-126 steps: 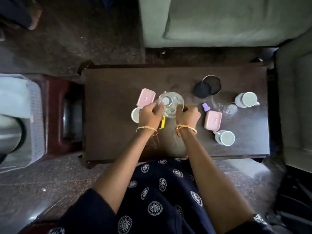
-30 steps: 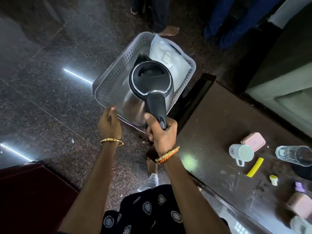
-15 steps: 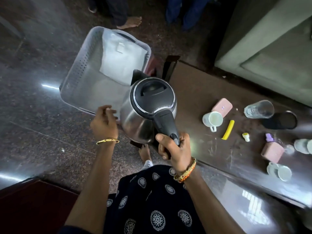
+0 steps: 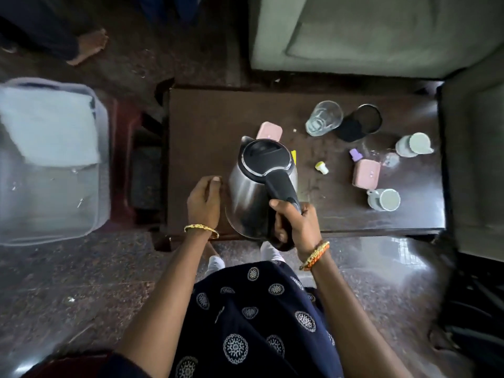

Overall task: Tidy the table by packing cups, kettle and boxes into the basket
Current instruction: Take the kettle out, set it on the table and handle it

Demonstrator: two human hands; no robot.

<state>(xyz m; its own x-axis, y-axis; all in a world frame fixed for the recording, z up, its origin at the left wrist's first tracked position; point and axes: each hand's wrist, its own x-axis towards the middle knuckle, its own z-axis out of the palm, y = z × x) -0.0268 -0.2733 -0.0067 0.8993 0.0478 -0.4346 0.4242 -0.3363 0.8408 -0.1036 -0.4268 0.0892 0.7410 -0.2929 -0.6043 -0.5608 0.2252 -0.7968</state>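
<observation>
My right hand (image 4: 296,226) grips the black handle of the steel kettle (image 4: 257,186), which is over the near edge of the dark table (image 4: 212,118). My left hand (image 4: 204,200) is just left of the kettle, fingers curled, holding nothing. The white perforated basket (image 4: 49,203) stands left of the table with a white cloth inside. On the table are two pink boxes (image 4: 268,131) (image 4: 366,173), two pale cups (image 4: 413,144) (image 4: 384,199), a clear glass (image 4: 323,118) and a black strainer (image 4: 360,125). The kettle hides part of the table behind it.
A small yellow-capped piece (image 4: 321,167), a purple piece (image 4: 355,154) and a yellow strip (image 4: 294,156) lie mid-table. Grey-green sofas (image 4: 354,31) flank the far and right sides. A red stool (image 4: 125,165) sits between basket and table. Another person's bare foot (image 4: 90,46) is far left.
My right hand has carried the kettle out of the basket and rightward over the table. My left hand let go of the basket rim and followed. The view swung back to the table.
</observation>
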